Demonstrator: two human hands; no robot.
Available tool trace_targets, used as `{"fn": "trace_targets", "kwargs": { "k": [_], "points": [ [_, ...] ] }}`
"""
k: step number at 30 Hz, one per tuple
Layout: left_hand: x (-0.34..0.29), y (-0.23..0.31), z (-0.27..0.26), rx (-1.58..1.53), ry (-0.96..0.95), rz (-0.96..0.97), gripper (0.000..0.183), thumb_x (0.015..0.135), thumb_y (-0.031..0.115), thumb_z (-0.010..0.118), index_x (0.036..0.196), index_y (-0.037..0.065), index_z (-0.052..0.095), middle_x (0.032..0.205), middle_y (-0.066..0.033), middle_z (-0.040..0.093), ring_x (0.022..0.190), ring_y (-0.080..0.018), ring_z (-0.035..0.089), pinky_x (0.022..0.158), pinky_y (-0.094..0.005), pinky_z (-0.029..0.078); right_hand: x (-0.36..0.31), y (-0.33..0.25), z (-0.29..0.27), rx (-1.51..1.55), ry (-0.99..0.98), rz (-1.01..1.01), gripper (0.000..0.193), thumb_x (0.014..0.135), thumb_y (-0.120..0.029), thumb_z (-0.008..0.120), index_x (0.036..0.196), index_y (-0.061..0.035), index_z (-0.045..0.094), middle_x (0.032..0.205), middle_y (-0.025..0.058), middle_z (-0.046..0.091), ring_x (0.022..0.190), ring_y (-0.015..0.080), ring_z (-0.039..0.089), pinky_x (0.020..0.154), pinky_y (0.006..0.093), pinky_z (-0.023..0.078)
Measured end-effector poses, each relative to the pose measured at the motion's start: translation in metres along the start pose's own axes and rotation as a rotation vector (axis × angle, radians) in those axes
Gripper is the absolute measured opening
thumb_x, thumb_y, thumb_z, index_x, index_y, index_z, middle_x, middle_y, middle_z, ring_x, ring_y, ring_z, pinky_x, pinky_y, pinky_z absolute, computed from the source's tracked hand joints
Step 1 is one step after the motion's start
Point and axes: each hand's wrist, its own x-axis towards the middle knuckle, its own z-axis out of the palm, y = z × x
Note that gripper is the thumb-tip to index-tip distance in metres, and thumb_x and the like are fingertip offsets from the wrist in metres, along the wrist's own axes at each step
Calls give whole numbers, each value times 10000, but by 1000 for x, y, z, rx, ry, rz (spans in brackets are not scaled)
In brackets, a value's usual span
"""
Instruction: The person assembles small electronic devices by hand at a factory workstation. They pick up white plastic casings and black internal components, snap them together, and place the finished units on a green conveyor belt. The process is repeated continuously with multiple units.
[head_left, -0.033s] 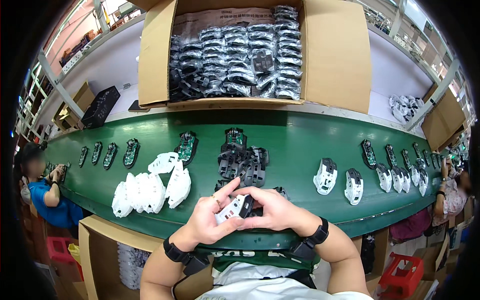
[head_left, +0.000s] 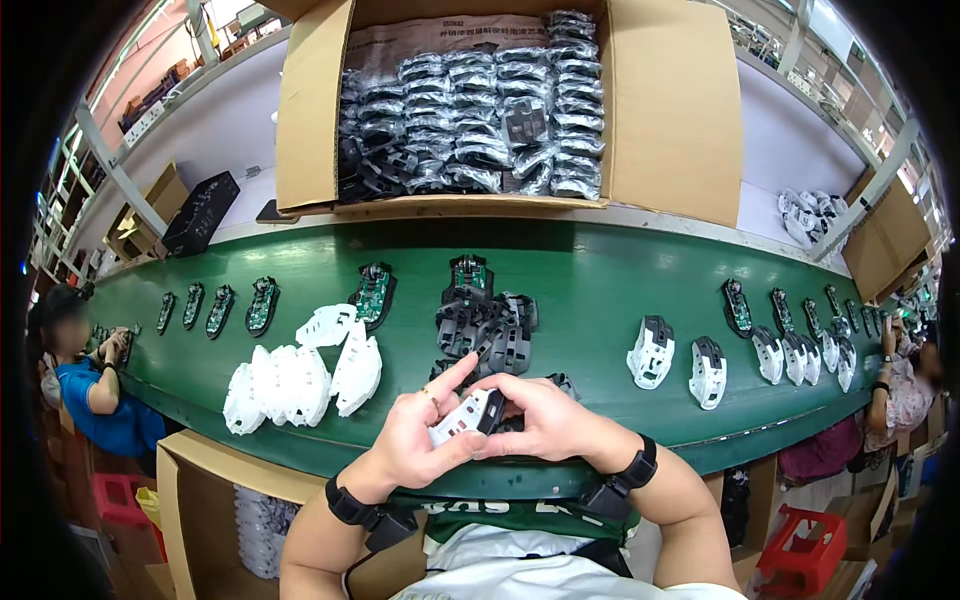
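Both hands (head_left: 415,438) (head_left: 550,420) on white shell (head_left: 460,420), as before

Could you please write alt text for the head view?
A person's left hand and right hand hold a white-and-black curved plastic shell at a green worktable. White plastic shells lie left, dark grey plastic parts ahead, and an open brown cardboard box of plastic-wrapped dark parts stands beyond.

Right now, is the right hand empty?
No: the right hand and the left hand together grip one white-and-black shell near the front edge of the green table.
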Motion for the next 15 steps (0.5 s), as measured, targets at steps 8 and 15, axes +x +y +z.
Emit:
{"fn": "trace_targets", "kwargs": {
  "k": [8, 15],
  "points": [
    [6, -4, -3, 155, 121, -60, 928, 825, 136, 800, 1576, -88, 303, 746, -7, 605, 634, -41, 488, 590, -214, 378, 0, -17, 5, -329, 213, -96, 597, 810, -307, 880, 1231, -9, 579, 1026, 169, 704, 836, 300, 707, 730, 397, 569],
    [11, -1, 4, 760, 313, 660, 492, 862, 220, 723, 1281, -29, 654, 831, -74, 642, 753, -267, 572, 732, -393, 447, -6, -12, 0, -417, 363, -522, 586, 776, -139, 863, 1280, 20, 610, 1229, 191, 682, 1070, 360, 690, 901, 407, 577]
  ]
}}
